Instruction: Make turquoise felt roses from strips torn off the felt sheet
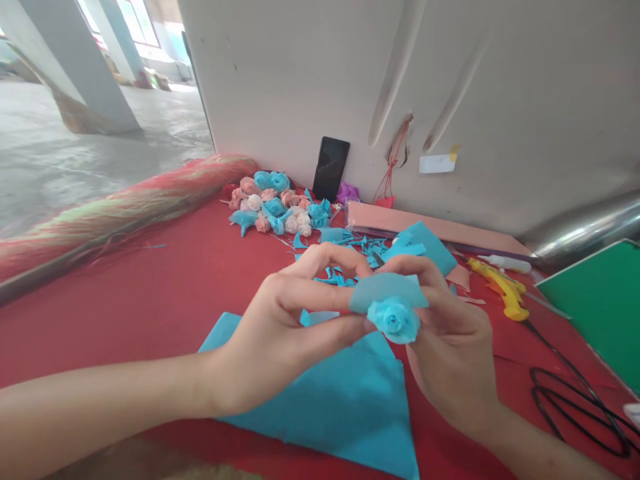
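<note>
In the middle of the head view is a small blue paper rose, its spiral centre turned toward me. A curved blue paper petal stands against its far edge. My left hand pinches the petal and the rose's left side between thumb and fingers. From the right, my right hand grips the rose low down, its fingers curled behind the petal. Whatever lies under the bloom is hidden by the fingers. Below both hands a large blue paper sheet lies on the red tabletop.
Finished blue, pink and white paper roses are heaped at the back, beside a leaning phone. Blue scraps lie behind my hands. A yellow glue gun with a coiled black cord and a green board are at right.
</note>
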Tool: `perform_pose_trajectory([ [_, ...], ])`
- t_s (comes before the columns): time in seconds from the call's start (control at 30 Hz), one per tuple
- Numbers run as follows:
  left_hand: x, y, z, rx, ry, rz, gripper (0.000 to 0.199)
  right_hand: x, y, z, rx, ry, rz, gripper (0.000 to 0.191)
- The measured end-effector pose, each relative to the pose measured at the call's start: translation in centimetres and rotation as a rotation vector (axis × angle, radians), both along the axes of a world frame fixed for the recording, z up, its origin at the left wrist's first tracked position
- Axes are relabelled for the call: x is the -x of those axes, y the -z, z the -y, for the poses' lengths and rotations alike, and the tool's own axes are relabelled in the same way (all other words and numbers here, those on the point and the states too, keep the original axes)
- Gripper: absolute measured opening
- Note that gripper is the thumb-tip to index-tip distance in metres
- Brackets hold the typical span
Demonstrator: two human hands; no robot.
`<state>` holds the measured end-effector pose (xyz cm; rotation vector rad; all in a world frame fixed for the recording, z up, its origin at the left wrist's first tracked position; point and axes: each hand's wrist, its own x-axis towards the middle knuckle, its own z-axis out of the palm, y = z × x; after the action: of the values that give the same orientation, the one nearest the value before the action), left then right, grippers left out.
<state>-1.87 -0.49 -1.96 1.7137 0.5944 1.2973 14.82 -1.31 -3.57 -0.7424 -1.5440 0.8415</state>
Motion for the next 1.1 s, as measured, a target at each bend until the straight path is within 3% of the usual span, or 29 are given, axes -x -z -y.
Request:
perform_pose_trajectory([
  [0.27,-0.17,-0.07,-0.14,-0.092,-0.107,-0.067,0.021,0.13,-0.23,0.04,-0.020,0.057,0.022,0.011],
  [0.47,-0.21,0.00,-0.21,-0.054,-0.139,-0.058,0.018,0.17,-0.14,-0.26,-0.016,0.063,0.053,0.008],
  [0.57,-0.22,-0.20,-0.16,-0.070,-0.140,-0.071,0.017,0.22,-0.21,-0.37,-0.052,0.136,0.060,0.005],
  [0.7,-0.30,-0.42,-0.22,-0.106,-0.157,-0.102,0.027,0.24,-0.43,-0.32,-0.092,0.245,0.073,0.021],
  [0.8,-0.32,-0.32,-0.40,-0.054,-0.137,-0.095,0.030,0.13,-0.50,-0.07,-0.106,0.202,0.148,0.013],
  [0.87,-0.26,-0.13,-0.50,0.008,-0.111,-0.084,0.022,0.07,-0.51,0.12,-0.091,0.157,0.183,0.007],
  [0.97,-0.16,0.11,-0.49,0.107,-0.072,-0.058,0.010,0.09,-0.60,0.30,-0.057,0.148,0.206,0.010],
  [1.1,-0.16,0.13,-0.33,0.169,-0.044,-0.055,0.012,0.22,-0.80,0.30,-0.063,0.165,0.208,0.014],
])
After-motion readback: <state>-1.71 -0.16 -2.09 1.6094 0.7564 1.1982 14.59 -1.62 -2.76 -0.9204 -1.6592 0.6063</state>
